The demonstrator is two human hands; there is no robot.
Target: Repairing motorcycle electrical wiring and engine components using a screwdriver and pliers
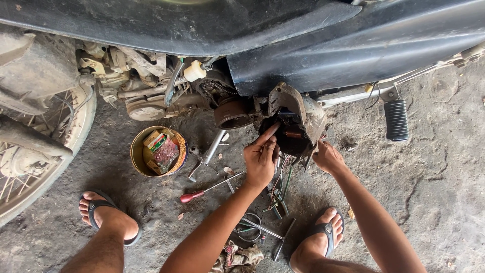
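Left hand [260, 161]: fingers loosely curled, forefinger touched the engine cover [298, 119].
Right hand [328, 157]: steadied the cover's lower edge; grip unclear.
Bowl [137, 151]: on floor left, held green-yellow box, red packet.
Screwdriver [194, 195]: red-handled, nearby.

A black motorcycle body [353, 45] gleams above grey, oil-stained concrete [434, 182]. A red-handled screwdriver [192, 196] lies beside a yellowed bowl [135, 154] holding green and red packets [160, 147]. The ribbed footpeg [396, 120] is black, the flip-flops [327, 233] dark grey.

Both arms outstretched, left hand [260, 161] pointing, right hand [327, 157] curled.
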